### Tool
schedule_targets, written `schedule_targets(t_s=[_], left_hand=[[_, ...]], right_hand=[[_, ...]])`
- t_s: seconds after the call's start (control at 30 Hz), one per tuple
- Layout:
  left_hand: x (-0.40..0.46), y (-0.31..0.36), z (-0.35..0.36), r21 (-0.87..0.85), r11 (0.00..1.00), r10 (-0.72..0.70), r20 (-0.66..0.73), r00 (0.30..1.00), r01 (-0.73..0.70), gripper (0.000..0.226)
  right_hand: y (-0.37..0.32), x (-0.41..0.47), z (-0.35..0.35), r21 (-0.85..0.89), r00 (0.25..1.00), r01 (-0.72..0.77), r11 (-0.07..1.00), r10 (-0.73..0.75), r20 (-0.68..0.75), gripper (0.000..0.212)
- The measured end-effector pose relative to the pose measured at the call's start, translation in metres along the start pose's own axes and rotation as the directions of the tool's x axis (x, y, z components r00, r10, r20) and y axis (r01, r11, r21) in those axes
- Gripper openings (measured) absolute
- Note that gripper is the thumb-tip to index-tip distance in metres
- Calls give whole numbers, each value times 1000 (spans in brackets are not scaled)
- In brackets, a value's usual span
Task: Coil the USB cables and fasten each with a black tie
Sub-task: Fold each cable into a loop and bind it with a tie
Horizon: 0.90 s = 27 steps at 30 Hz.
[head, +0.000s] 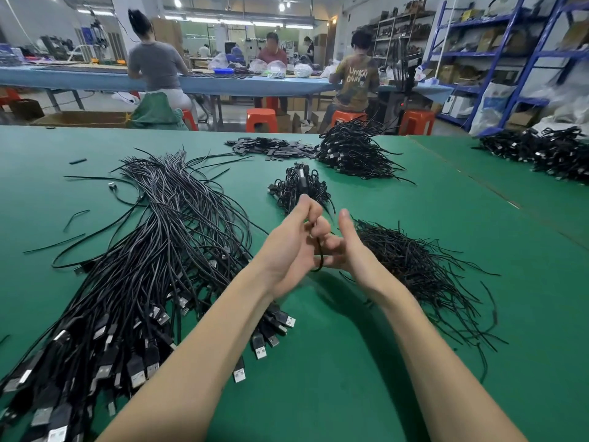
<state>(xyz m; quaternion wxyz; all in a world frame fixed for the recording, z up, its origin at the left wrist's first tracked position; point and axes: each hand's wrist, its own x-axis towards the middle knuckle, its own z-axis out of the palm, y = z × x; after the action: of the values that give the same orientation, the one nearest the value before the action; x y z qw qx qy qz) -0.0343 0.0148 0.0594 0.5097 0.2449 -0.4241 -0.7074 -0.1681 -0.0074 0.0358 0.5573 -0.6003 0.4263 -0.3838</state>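
Note:
My left hand (pixel 291 247) and my right hand (pixel 347 250) meet above the middle of the green table (pixel 334 362). Between them is a coiled black USB cable (pixel 319 258), gripped by the curled fingers of my left hand and pinched by my right hand's fingers. A big bundle of loose USB cables (pixel 153 266) lies to the left, plugs toward me. A heap of thin black ties (pixel 414 269) lies to the right. Just beyond my hands sits a small pile of coiled cables (pixel 298 186).
A larger pile of coiled cables (pixel 353 154) and flat black pieces (pixel 271 146) lie farther back. Another cable pile (pixel 541 151) sits at the far right. Several people work at a blue bench (pixel 95 79) behind, with orange stools (pixel 260 119) and shelving (pixel 510 59).

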Motion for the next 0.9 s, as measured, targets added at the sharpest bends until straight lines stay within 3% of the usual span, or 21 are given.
schedule_targets(t_s=[0.1,0.17,0.27,0.37,0.47,0.53,0.67,0.73,0.8,0.83,0.9], left_hand=[[-1,10,-6,-185,982,35,-13,999,-37,40],[-1,18,-10,-316,948,32,10,999,-28,39],[0,24,-14,-459,888,14,11,1000,-7,38],[0,25,-17,-543,839,29,-14,999,-32,42],[1,29,-20,-522,850,57,-39,998,-69,44],[0,31,-25,-423,901,69,-87,994,-99,43],[0,32,-33,-250,958,86,-212,973,-140,41],[0,35,-36,-247,954,108,-251,962,-172,42],[-1,41,-40,-299,932,127,-263,957,-206,44],[-3,43,-42,-324,921,134,-251,959,-214,45],[-8,48,-44,-332,925,135,-174,976,-187,45]], right_hand=[[0,0,-4,75,979,-79,994,63,196,98],[-2,-2,-5,6,967,-62,998,59,248,101],[-6,-5,-4,-166,980,66,984,-33,198,93],[-11,-4,-5,-424,983,158,892,-103,151,82],[-8,-8,-7,-625,976,215,750,-187,112,78],[-8,-11,-8,-662,977,205,721,-196,89,78],[-26,-15,-16,-525,991,8,851,63,117,66],[-32,-19,-28,-487,928,-54,872,224,298,48],[-32,-26,-36,-456,851,-72,887,293,437,30],[-30,-29,-38,-457,849,-98,884,314,426,27],[-26,-27,-38,-559,922,-121,821,302,244,32]])
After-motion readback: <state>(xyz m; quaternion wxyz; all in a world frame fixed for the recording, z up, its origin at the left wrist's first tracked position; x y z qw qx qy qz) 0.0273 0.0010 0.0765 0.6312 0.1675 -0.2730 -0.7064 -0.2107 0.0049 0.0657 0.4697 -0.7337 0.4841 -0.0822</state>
